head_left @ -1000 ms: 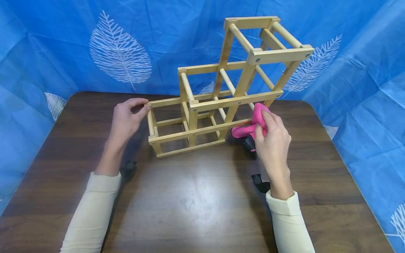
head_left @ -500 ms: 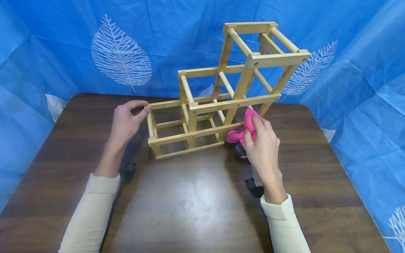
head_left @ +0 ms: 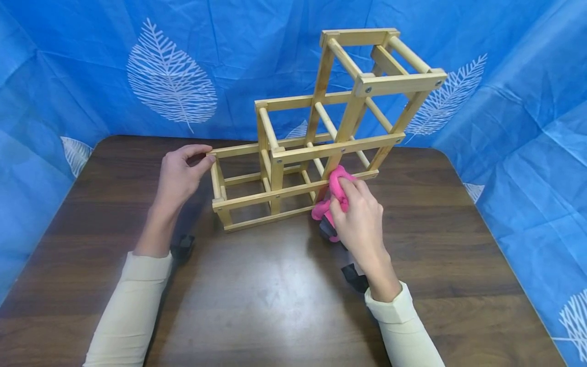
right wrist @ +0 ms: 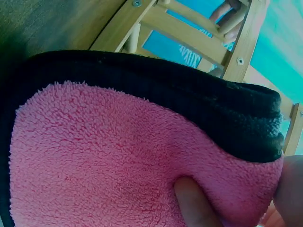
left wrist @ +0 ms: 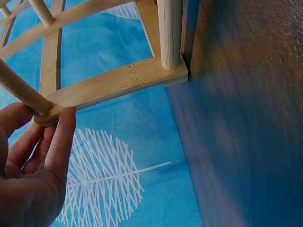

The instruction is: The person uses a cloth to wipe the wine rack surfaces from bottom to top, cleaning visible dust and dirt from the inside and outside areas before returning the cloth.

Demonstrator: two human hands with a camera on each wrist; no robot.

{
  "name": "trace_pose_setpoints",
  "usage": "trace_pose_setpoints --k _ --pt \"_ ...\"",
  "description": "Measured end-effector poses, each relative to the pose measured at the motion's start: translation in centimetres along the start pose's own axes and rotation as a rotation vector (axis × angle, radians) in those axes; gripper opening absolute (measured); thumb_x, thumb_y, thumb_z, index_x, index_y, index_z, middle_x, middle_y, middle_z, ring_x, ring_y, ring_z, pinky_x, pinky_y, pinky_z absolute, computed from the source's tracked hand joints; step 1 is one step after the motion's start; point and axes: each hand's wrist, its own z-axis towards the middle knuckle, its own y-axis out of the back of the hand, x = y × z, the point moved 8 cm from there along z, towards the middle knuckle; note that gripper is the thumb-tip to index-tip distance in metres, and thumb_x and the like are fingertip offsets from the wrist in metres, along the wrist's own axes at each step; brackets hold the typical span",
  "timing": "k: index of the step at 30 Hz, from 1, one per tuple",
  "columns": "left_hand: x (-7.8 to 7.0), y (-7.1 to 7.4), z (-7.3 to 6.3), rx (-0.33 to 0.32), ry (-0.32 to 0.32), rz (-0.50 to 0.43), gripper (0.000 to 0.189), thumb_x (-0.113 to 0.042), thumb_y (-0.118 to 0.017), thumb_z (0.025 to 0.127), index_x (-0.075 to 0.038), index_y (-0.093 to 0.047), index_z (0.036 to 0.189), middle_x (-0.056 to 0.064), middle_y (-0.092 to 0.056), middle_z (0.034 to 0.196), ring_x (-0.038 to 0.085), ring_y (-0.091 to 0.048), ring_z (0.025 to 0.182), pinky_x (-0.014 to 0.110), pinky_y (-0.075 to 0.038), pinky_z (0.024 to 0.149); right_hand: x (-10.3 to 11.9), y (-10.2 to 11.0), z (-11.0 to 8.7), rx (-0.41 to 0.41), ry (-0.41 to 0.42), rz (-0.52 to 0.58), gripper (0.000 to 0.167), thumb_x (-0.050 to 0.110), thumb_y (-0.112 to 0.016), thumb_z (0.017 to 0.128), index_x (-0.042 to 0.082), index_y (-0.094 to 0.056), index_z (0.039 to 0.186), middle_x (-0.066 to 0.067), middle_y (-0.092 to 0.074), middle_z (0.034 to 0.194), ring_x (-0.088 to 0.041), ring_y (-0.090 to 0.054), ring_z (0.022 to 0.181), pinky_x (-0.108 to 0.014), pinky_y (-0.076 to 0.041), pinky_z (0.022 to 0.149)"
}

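- While the stepped wooden rack (head_left: 343,150) is pinched at one corner by the left hand (head_left: 180,176),
- black-edged pink plush cloth (head_left: 337,187) is gripped by the curled right hand (head_left: 361,216).

A pale wooden rack (head_left: 312,154) stands on the surface (head_left: 275,295), filling the middle and upper right of the head view. Flat slats and round dowels, joined with small metal bolts, form open tiers that step up from left to right, the tallest at upper right. The left hand (head_left: 181,173) pinches the far corner of its low left end. Just right of centre, a bright pink cloth (head_left: 337,183) with dark edging lies bunched against the rack's lower front rail, gripped in the fingers of the right hand (head_left: 359,219). The right wrist view shows its plush pile, with the dark border curving across.
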Motion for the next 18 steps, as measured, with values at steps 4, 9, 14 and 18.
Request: trace_pose_setpoints --k 4,9,14,18 --pt "0.0 0.0 0.0 0.002 0.005 0.000 0.029 -0.015 -0.065 0.096 0.000 -0.068 0.121 0.017 -0.066 0.120 0.026 -0.060 0.106 0.032 -0.050 0.088 0.7 -0.4 -0.3 0.017 0.005 0.013 0.029 0.001 -0.070 0.082 -0.002 -0.070 0.111 -0.018 -0.064 0.105 -0.030 -0.064 0.078 -0.049 -0.053 0.058" --pt "0.0 0.0 0.0 0.002 0.005 -0.002 0.029 -0.015 -0.065 0.097 0.000 -0.068 0.121 0.017 -0.066 0.119 0.026 -0.060 0.105 0.034 -0.050 0.088 2.6 -1.5 -0.9 0.051 0.069 0.026 0.032 0.000 -0.068 0.083 -0.003 -0.069 0.115 -0.020 -0.062 0.111 -0.027 -0.065 0.075 -0.042 -0.052 0.052" --pt "0.0 0.0 0.0 0.004 0.003 -0.006 0.029 -0.015 -0.065 0.097 0.000 -0.068 0.121 0.017 -0.066 0.119 0.026 -0.060 0.105 0.035 -0.050 0.088 3.7 -2.1 -1.4 0.023 0.103 0.056 0.037 -0.002 -0.072 0.082 -0.002 -0.068 0.119 -0.018 -0.061 0.117 -0.027 -0.067 0.084 -0.041 -0.053 0.052" --pt "0.0 0.0 0.0 0.006 0.003 -0.007 0.029 -0.015 -0.064 0.097 0.000 -0.068 0.122 0.017 -0.065 0.120 0.027 -0.060 0.106 0.041 -0.050 0.090 4.7 -2.6 -1.7 0.006 0.152 0.076 0.039 -0.004 -0.072 0.081 -0.002 -0.068 0.119 -0.016 -0.061 0.118 -0.026 -0.066 0.091 -0.043 -0.054 0.057"
